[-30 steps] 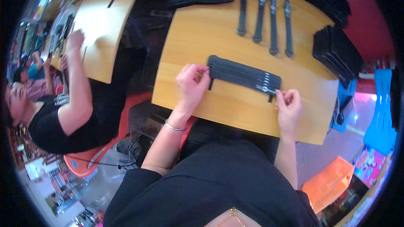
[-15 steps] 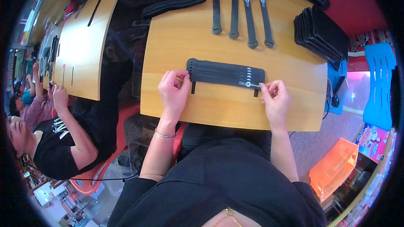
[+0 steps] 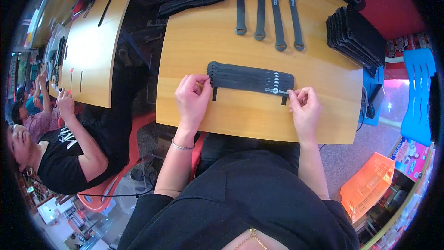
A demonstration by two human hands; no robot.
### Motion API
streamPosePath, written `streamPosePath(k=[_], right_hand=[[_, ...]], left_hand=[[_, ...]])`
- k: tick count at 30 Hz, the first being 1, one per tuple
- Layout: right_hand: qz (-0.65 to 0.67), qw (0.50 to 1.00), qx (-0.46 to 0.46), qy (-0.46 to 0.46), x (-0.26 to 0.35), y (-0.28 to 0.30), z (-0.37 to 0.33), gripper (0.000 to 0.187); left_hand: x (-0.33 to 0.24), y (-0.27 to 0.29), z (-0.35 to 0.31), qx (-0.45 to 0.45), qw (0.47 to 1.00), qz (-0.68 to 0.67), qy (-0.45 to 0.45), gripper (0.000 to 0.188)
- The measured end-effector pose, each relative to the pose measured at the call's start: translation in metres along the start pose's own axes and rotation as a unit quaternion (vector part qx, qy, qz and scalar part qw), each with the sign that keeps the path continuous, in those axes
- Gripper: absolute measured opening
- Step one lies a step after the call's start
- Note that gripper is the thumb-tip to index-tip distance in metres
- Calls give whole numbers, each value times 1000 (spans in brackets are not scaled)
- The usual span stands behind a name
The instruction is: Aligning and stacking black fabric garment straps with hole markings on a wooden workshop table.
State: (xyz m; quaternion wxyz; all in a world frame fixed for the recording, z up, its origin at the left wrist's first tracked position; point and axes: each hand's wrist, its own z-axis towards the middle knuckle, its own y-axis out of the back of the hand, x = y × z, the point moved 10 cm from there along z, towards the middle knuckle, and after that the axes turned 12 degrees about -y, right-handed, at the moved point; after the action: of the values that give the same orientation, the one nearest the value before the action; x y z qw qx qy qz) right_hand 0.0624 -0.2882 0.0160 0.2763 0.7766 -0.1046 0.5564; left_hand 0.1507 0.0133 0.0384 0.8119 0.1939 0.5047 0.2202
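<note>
Several dark grey fabric straps (image 3: pixel 245 78) lie overlapped in a fanned row on the wooden table (image 3: pixel 185 55), their looped ends together at the left. White print shows along their right part. My left hand (image 3: pixel 190 99) pinches the looped left end between thumb and fingers. At the other end, my right hand (image 3: pixel 305 106) pinches the lower right corner of the nearest strap. Two short black strips stick out below the row: a left strip (image 3: pixel 214 94) near my left fingers, and a right strip (image 3: pixel 284 100) beside my right fingertips.
Farther back, several single straps (image 3: pixel 261 9) lie spaced apart, left of a dark stack (image 3: pixel 354 37). A bundle of black straps (image 3: pixel 196 1) rests at the back left. An orange crate (image 3: pixel 370 185) stands low at right. Another person (image 3: pixel 74 157) sits at left by a second table (image 3: pixel 92 55).
The view has shifted slightly, moving the table and straps a little right in the picture. Both hands keep their pinch at the two ends of the strap row.
</note>
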Motion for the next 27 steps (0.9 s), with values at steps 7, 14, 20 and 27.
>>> streamPosePath(k=[7, 14, 20, 27], right_hand=[[0, 1000, 1, -5, -2, -1, 1, 26], [-19, 1000, -6, -11, -1, 0, 1, 25], [0, 999, 4, -32, -8, 0, 3, 24], [-30, 999, -1, -20, -5, 0, 3, 25]], left_hand=[[7, -1, -2, 5, 1000, -6, 9, 9], [7, -2, -2, -8, 1000, -21, 1, 9], [7, -2, -2, -4, 1000, -10, 1, 10], [6, -2, -1, -2, 1000, -8, 0, 9]])
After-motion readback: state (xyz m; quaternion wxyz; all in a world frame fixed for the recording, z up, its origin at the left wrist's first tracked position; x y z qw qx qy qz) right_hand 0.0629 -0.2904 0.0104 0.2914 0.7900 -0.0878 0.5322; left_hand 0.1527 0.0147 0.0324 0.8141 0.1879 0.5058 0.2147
